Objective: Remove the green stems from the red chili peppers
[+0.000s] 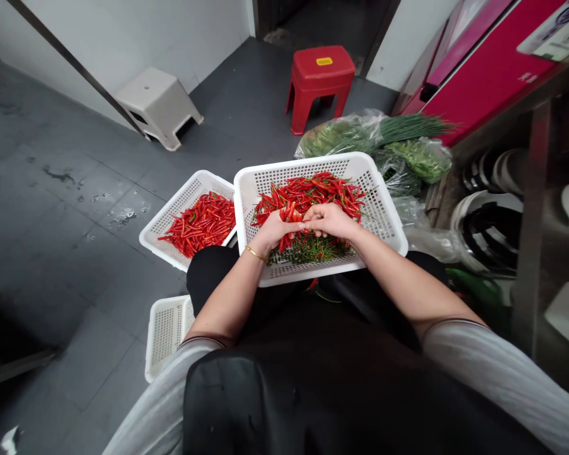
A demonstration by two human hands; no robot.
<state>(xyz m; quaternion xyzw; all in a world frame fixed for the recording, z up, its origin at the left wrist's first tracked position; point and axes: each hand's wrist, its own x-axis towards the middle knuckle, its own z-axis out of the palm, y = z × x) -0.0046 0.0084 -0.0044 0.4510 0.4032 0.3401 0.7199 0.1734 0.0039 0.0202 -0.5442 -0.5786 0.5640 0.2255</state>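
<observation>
Grey sleeves [478,354], black apron [313,385], gold bangle [256,254]

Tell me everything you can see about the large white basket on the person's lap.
The basket is white, rectangular and seemingly plastic, with perforated walls and floor and a solid rim. It rests on the lap, long side toward the person. Its far part holds a heap of red chillies; green stems lie in the near part. The left hand, gripping chillies, and the right hand meet over its middle. A smaller basket stands close at its left.
</observation>
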